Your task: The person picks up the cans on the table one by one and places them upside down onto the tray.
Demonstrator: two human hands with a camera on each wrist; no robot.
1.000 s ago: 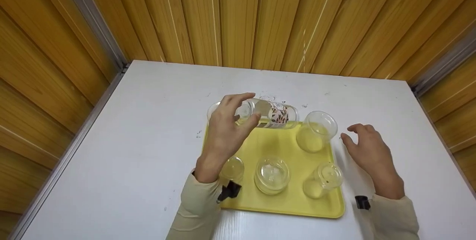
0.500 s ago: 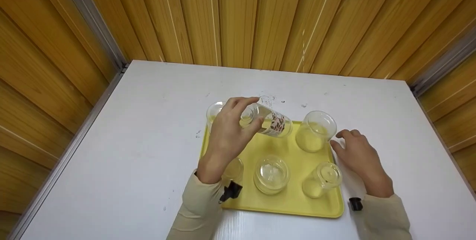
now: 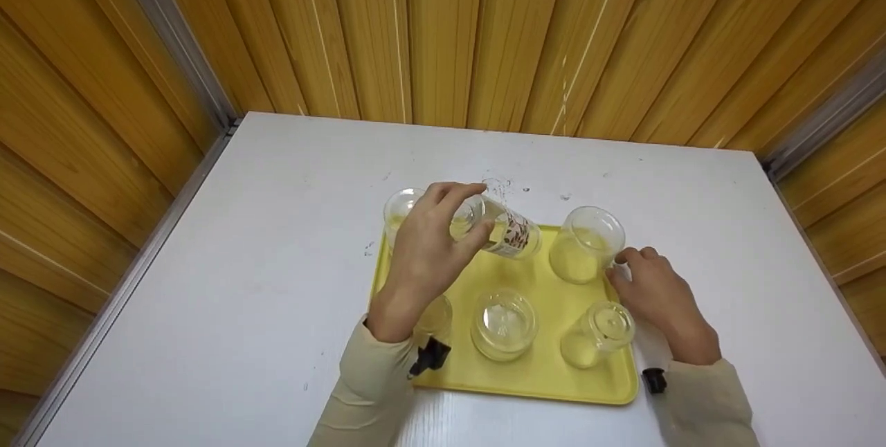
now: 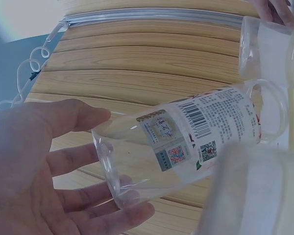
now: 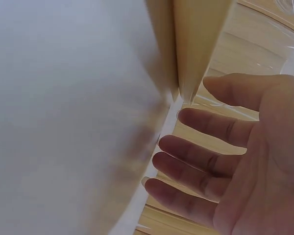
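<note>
A clear plastic jar (image 3: 512, 234) with a printed floral label tilts over the far part of the yellow tray (image 3: 526, 391). My left hand (image 3: 429, 246) holds it by one end, and in the left wrist view the thumb and fingers (image 4: 78, 159) curl around that end of the jar (image 4: 186, 137). My right hand (image 3: 654, 291) is at the tray's right edge, beside a clear cup (image 3: 585, 246). Seen from the right wrist, its fingers (image 5: 186, 161) are extended next to the tray's edge (image 5: 198, 44); contact there cannot be told.
On the tray also stand a squat clear jar (image 3: 505, 326), a clear cup (image 3: 597, 336) at the front right, and a clear container (image 3: 436, 315) partly behind the left wrist. Another clear cup (image 3: 400, 206) is at the back left. Wood-patterned walls (image 3: 443, 39) enclose the white table (image 3: 291, 246).
My right hand has moved left and slightly toward me, up to the tray's edge. The jar in my left hand has come a little lower and tilted more, its far end dropping.
</note>
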